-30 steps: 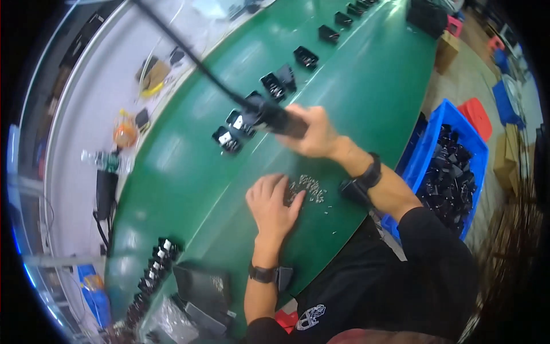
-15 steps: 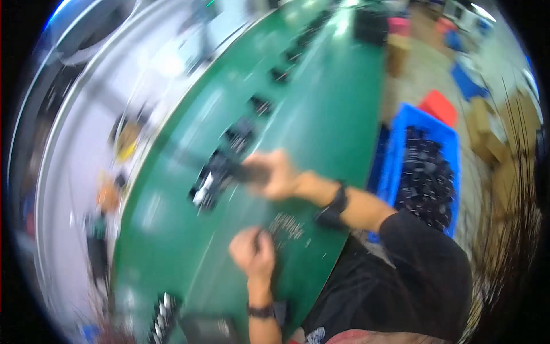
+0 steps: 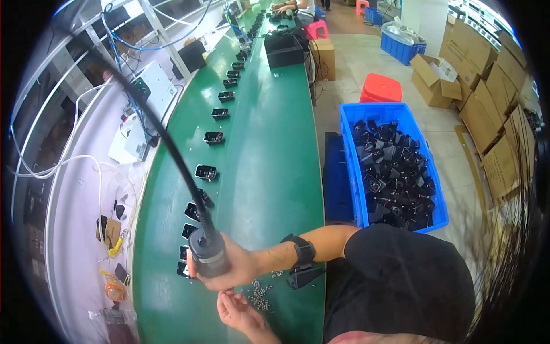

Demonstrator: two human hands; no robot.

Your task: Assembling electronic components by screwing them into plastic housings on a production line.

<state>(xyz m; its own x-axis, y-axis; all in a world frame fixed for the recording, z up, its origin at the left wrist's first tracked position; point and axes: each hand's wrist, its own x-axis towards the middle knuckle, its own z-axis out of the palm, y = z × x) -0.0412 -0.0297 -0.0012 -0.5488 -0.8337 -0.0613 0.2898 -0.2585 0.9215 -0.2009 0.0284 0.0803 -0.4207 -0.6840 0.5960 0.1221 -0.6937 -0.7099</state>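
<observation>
My right hand (image 3: 235,270) is wrapped round a black electric screwdriver (image 3: 207,252), whose thick cord rises toward the upper left. Its lower end is hidden behind the hand. Just below, my left hand (image 3: 239,314) has its fingers curled and drawn together close under the right hand; anything between them is too small to make out. Loose small screws (image 3: 260,295) lie scattered on the green tabletop to the right of the left hand. Left of the screwdriver, several small open black housings (image 3: 189,231) stand close together, and one more housing (image 3: 206,172) sits farther up the row.
The long green table (image 3: 275,172) carries a line of similar housings into the distance. A black bin (image 3: 283,53) stands at its far right edge. On the right, a blue crate (image 3: 349,155) full of black parts is beside a red stool (image 3: 382,87). Another person's hands (image 3: 281,8) show far off.
The view has swung and sharpened. My right hand has come back from beside the housings toward my left hand, and the two are now close together near the screws.
</observation>
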